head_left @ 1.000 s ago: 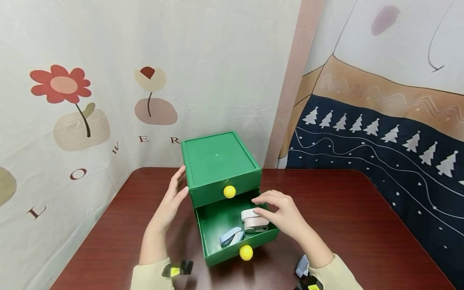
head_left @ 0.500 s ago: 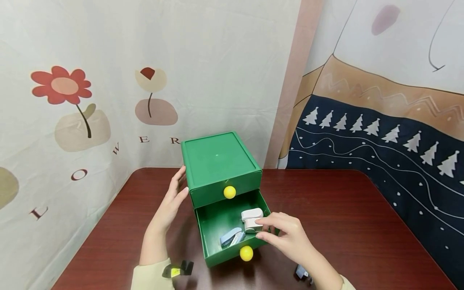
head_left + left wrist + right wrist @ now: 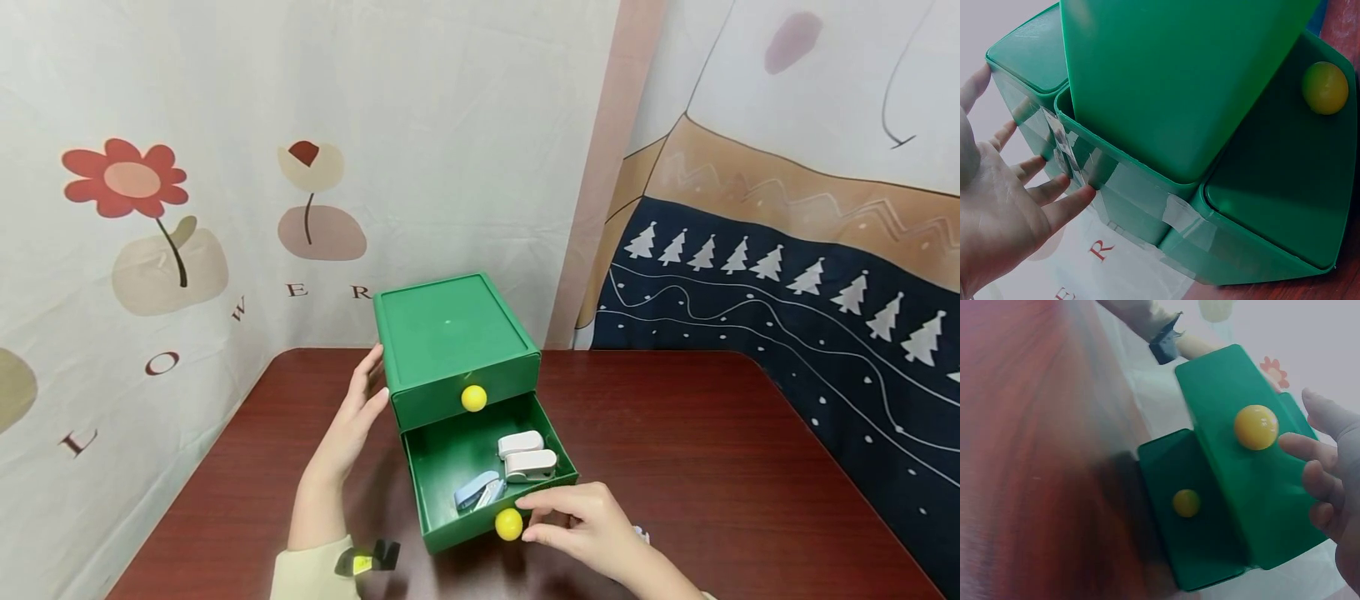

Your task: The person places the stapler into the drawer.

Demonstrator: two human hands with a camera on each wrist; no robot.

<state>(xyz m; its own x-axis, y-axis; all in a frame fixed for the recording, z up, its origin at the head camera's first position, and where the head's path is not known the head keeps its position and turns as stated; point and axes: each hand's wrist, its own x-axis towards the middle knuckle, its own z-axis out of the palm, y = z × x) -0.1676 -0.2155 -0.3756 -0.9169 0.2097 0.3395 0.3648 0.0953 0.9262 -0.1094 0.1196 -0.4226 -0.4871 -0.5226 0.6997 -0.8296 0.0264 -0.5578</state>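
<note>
A green two-drawer box (image 3: 450,321) stands on the dark red table (image 3: 712,467). Its upper drawer is shut, with a yellow knob (image 3: 473,397). The lower drawer (image 3: 450,454) is pulled out and holds two white staplers (image 3: 530,465) and a blue one (image 3: 478,490). My right hand (image 3: 534,518) hovers at the drawer's front, fingers loosely spread beside its yellow knob (image 3: 508,523) and holding nothing; the right wrist view shows the fingers (image 3: 1300,448) just off the knob (image 3: 1256,427). My left hand (image 3: 352,417) lies flat against the box's left side, fingertips (image 3: 1079,195) on the wall (image 3: 1179,94).
Printed cloth backdrops (image 3: 187,208) hang close behind and to the right of the table. A black strap with a yellow tag (image 3: 367,557) sits on my left wrist. Bare tabletop lies on both sides of the box.
My right hand has come out of the lower drawer, leaving the white stapler inside, and dropped to the drawer's front by the knob. The left hand has stayed in place.
</note>
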